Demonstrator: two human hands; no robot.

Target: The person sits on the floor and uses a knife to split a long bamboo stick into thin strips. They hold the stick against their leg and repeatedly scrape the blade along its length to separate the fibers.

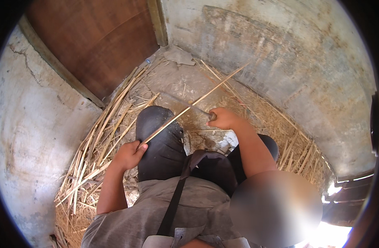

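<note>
My left hand is closed round the near end of a long, pale split-bamboo strip. The strip slants up and away to the right, crossing over my left knee toward the far wall. In my right hand is the short handle of a knife, its thin dark blade pointing to the left and away. Blade and strip cross near the middle of the view; whether they touch I cannot tell. My right fingers are wrapped round the handle and partly hide it.
Long split strips lie heaped along the left wall by a brown door. Shavings and shorter strips pile along the right wall. A flat grey slab rests in the far corner.
</note>
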